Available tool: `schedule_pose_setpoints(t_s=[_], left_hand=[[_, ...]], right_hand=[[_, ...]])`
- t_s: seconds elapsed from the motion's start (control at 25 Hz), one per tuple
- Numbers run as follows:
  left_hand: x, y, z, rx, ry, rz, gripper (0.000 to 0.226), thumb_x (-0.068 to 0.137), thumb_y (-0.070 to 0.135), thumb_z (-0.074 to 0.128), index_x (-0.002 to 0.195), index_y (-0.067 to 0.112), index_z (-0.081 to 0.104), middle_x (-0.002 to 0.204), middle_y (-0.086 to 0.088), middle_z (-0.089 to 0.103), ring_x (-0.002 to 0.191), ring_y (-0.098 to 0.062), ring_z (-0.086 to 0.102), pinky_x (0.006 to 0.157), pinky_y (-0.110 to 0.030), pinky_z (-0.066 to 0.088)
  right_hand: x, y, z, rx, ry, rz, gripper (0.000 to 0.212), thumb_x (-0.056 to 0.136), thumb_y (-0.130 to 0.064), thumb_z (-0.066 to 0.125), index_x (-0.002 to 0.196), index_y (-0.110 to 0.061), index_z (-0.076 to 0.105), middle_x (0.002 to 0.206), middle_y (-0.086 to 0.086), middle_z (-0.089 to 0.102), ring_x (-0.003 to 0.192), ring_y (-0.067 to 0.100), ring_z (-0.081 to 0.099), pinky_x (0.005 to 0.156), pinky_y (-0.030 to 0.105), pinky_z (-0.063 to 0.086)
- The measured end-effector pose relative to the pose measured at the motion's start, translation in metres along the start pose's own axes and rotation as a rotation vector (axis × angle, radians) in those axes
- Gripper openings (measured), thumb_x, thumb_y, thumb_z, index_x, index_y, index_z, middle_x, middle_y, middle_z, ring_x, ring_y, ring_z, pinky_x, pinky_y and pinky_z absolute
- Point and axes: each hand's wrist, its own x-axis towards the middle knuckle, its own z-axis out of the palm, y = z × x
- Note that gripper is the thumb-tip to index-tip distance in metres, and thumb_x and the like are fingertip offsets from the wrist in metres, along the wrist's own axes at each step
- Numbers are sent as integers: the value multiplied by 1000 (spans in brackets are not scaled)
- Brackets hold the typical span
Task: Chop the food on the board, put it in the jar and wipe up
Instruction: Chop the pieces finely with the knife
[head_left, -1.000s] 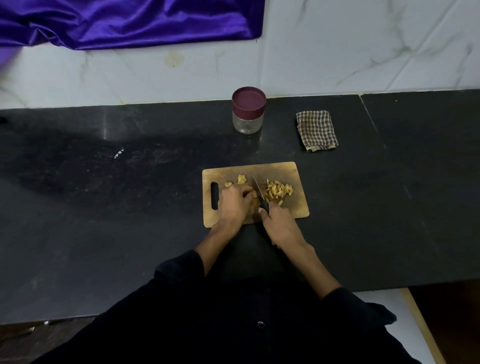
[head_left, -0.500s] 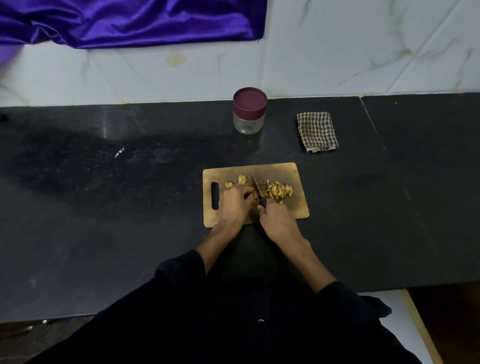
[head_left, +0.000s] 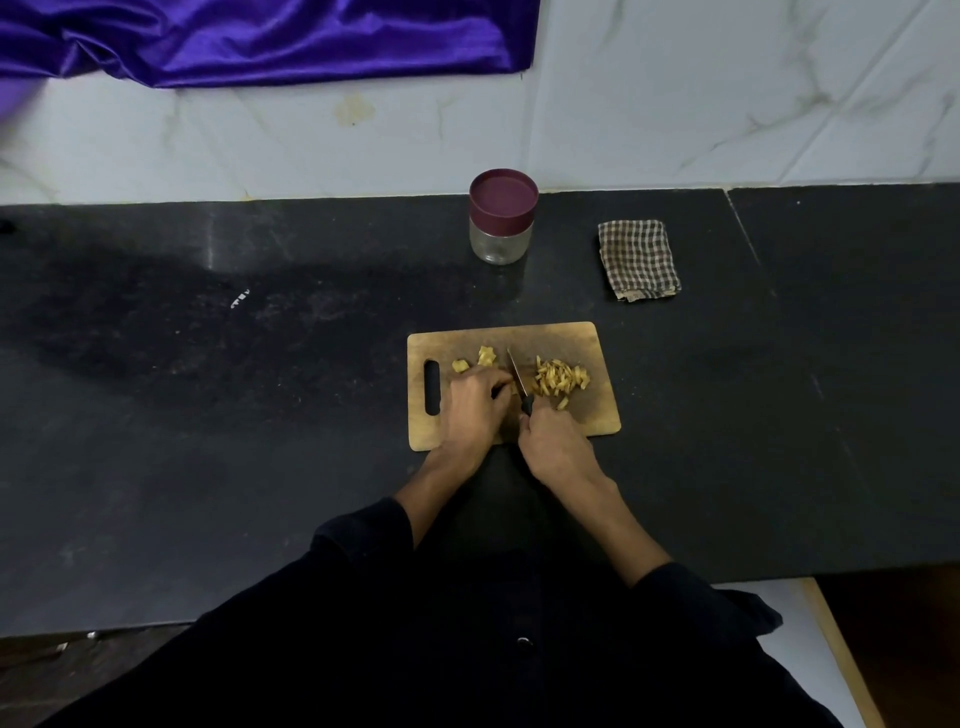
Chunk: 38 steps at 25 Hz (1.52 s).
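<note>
I see a wooden board lying flat on the black counter, its slot handle at the left end. My right hand is wrapped round the dark handle of a knife; the blade points away from me and slightly left, its edge down at the middle of the board. My left hand sits just left of the blade with its fingers curled down over a piece of the food, pinning it to the board; the piece itself is almost wholly hidden under the fingers, so I cannot tell its shape.

Right of the blade lies a heap of chopped food, pale yellow strips and bits, touching one another. Left of the blade, beyond my left knuckles, two uncut yellow lumps rest on the board, a little apart from each other.

The jar stands upright well behind the board, near the wall, its clear body looking empty and its maroon lid on. To its right, apart from it, a folded checked cloth lies flat on the counter.

I can read no label or brand on the jar, lid, knife or board. A small white mark on the counter far to the left may be writing, but it is too small to read. A purple cloth hangs on the marble wall.
</note>
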Motion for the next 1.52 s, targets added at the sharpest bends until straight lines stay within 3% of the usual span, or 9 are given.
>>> schedule_pose_setpoints(t_s=[0.32, 0.56, 0.68, 1.08, 1.28, 1.52], left_hand=[[-1, -3, 5, 12, 44, -12, 13, 88, 15, 64, 98, 15, 72, 100, -1, 69, 90, -12, 63, 81, -36, 54], [-3, -3, 5, 29, 34, -48, 20, 89, 19, 63, 109, 19, 69, 107, 0, 67, 95, -14, 62, 78, -35, 54], [-3, -2, 4, 34, 24, -81, 27, 90, 21, 62, 117, 21, 64, 111, 0, 66, 98, -15, 62, 80, -35, 53], [-4, 0, 2, 52, 23, -47, 18, 90, 20, 61, 107, 19, 66, 106, 1, 65, 91, -13, 61, 74, -35, 54], [-9, -5, 7, 65, 26, -37, 18, 91, 24, 59, 109, 20, 63, 107, 1, 64, 88, -14, 62, 70, -37, 54], [-6, -5, 7, 34, 47, -52, 21, 91, 23, 61, 110, 22, 66, 109, 3, 65, 91, -13, 62, 73, -38, 55]], right_hand=[[-26, 21, 10, -10, -55, 32, 21, 105, -31, 40, 109, -13, 48, 104, 10, 62, 96, 27, 61, 72, 38, 45], [-20, 27, -3, 73, 50, 47, 20, 105, -31, 40, 101, -14, 48, 94, 6, 58, 93, 29, 61, 73, 38, 45], [-17, 24, -5, 96, 39, 45, 23, 104, -31, 40, 107, -11, 52, 99, 9, 62, 96, 29, 61, 77, 40, 48], [-17, 17, 6, 20, -43, 40, 25, 104, -32, 41, 116, -13, 52, 108, 11, 62, 100, 28, 61, 84, 46, 52], [-26, 22, 12, 38, -33, 59, 26, 105, -31, 39, 118, -11, 50, 110, 12, 63, 100, 27, 61, 74, 37, 44], [-24, 23, 4, 137, -10, 115, 29, 105, -32, 40, 115, -8, 53, 104, 12, 60, 104, 33, 59, 77, 36, 42]])
